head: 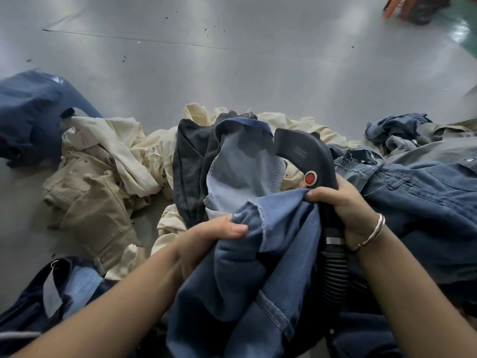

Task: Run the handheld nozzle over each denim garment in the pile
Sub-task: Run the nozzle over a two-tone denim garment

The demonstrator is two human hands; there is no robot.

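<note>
- The right hand (346,205) wraps its fingers around the grip of the dark handheld nozzle (302,156), just below the red button (310,178); the thumb also traps an edge of the blue denim garment (247,267) against the grip.
- A ribbed hose (334,275) runs down from the nozzle handle towards the person, beside the right forearm, which wears a thin bangle (374,232).
- The left hand (211,235) pinches the same garment at a frayed hem, fingers curled into the cloth, holding it up in front of the body.
- The nozzle's head curves up and away over the garment's paler inner face; whether its mouth touches the cloth cannot be told from here.
- The pile (258,130) lies on a grey worktop (232,60): cream and tan garments (103,182) to the left, more blue denim (418,192) to the right, a dark navy piece (28,117) far left and another denim piece (67,288) at lower left.
- Progress, as a judgement: the job looks to be somewhere in the middle, with one garment in hand.
- Nothing marks which pieces are treated and which are not, so the share left cannot be read; several denim pieces lie around that may yet need a pass.
</note>
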